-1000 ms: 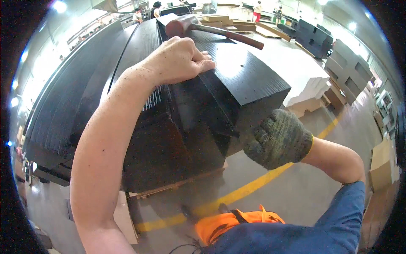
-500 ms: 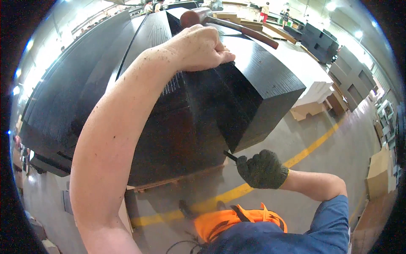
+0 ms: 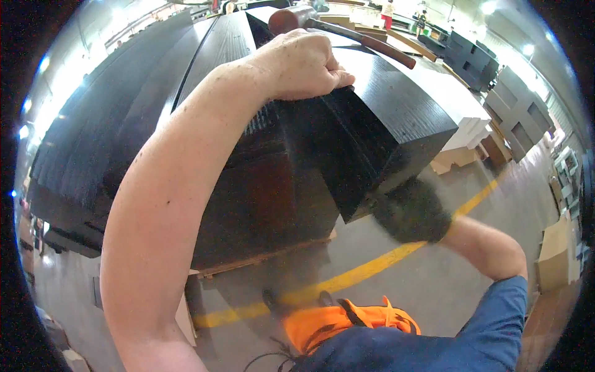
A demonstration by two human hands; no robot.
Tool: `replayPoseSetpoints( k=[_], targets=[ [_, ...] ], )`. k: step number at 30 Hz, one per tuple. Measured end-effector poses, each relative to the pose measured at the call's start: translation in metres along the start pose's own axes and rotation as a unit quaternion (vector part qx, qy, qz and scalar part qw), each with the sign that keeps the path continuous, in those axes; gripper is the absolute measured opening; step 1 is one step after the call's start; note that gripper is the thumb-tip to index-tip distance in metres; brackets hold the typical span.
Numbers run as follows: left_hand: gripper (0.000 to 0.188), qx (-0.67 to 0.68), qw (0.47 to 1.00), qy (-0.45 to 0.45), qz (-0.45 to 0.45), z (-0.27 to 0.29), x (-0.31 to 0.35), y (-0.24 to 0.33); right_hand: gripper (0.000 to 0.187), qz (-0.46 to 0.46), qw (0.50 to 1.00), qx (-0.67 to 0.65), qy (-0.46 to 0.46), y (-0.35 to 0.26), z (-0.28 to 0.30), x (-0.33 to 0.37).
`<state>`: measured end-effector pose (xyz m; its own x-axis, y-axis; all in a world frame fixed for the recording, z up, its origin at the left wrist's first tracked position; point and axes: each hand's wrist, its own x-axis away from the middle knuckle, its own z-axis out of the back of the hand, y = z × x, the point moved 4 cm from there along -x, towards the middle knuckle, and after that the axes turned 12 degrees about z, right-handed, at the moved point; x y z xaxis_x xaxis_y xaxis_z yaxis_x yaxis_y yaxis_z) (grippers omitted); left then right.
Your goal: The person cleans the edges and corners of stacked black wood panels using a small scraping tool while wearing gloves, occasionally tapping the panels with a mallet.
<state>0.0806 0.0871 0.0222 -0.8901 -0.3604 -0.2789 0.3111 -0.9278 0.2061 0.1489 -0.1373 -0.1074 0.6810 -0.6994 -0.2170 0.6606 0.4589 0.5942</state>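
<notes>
Maybe the black wooden beam [image 3: 400, 102] beside the curled left hand [image 3: 304, 65], with a mallet [image 3: 354, 37] just behind, is mostly built, but the gloved right hand [image 3: 414, 211] by its end is too blurry to tell its grip or what needs doing.

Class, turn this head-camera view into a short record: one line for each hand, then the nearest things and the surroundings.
Left hand: bare, curled, at the left edge of a black wood-grained piece; any grip is hidden
Right hand: gloved, motion-blurred, near that piece's near end; contents unclear
Tool: mallet beyond the left hand, head to the left, handle to the right
Floor: grey, with a curved yellow line
Clothing: orange cloth at the waist, dark blue sleeve
</notes>
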Motion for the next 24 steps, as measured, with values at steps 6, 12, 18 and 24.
replayPoseSetpoints(
  k=[6, 12, 18, 24],
  targets=[
    [0.036, 0.012, 1.000, -0.010, 0.002, 0.011, 0.009, -0.001, 0.016, -0.311, 0.916, -0.210, 0.143, 0.050, 0.001, 0.046],
    [0.034, 0.046, 0.998, -0.035, 0.021, 0.005, 0.006, 0.008, 0.029, -0.069, 0.994, 0.078, -0.012, 0.091, 0.051, 0.015],
    [0.033, 0.061, 0.995, -0.066, 0.046, 0.019, 0.013, 0.011, 0.012, -0.209, 0.910, -0.169, 0.317, 0.111, 0.082, -0.027],
    [0.030, -0.019, 0.988, 0.141, 0.051, 0.036, 0.066, 0.070, 0.014, -0.081, 0.946, -0.075, 0.304, 0.133, 0.081, -0.032]
  ],
)
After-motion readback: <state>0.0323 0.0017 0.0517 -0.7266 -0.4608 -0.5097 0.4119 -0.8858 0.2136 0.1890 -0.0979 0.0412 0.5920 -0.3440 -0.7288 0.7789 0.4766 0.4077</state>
